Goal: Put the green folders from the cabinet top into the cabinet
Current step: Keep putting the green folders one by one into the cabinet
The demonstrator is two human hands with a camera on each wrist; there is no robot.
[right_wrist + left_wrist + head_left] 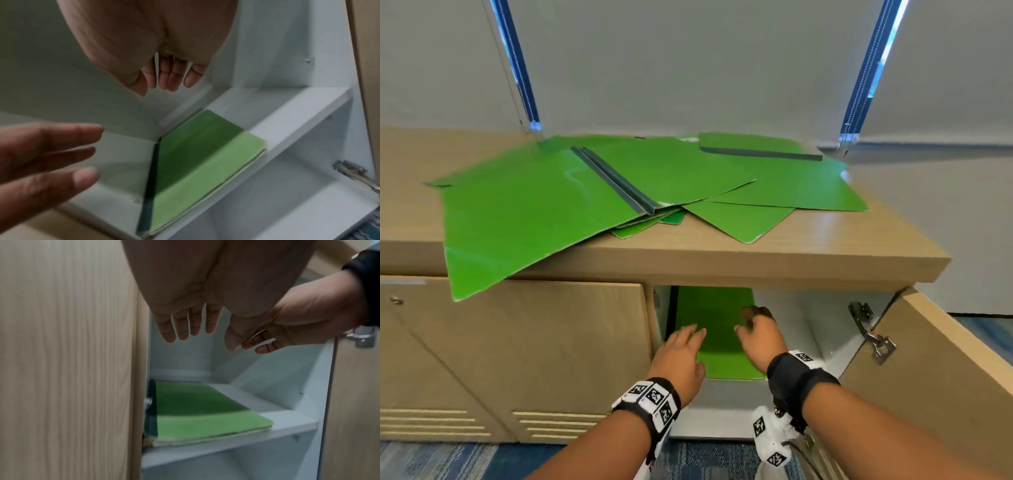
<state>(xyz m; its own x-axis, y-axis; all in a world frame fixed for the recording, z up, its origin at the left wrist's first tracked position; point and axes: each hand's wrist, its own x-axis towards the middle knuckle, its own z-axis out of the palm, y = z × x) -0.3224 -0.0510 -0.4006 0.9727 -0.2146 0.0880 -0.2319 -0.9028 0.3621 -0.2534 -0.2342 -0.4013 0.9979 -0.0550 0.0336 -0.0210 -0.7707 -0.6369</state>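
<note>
Several green folders (599, 192) lie scattered on the wooden cabinet top (808, 240), one hanging over its front edge. Inside the open compartment a green folder (715, 329) with a dark spine lies flat on the white shelf (292, 420), against the left wall. The same shelved folder (197, 415) (197, 155) shows in both wrist views. My left hand (683, 349) and right hand (756, 332) hover above it with relaxed fingers, holding nothing. The left hand's fingers (183, 327) and the right hand's fingers (174, 76) are clear of the folder.
The cabinet door (935, 359) stands open to the right on a metal hinge (873, 335). A closed door (524, 342) is to the left. A lower compartment (236, 462) sits under the shelf. Window blinds (688, 68) hang behind the top; blue carpet (465, 459) covers the floor.
</note>
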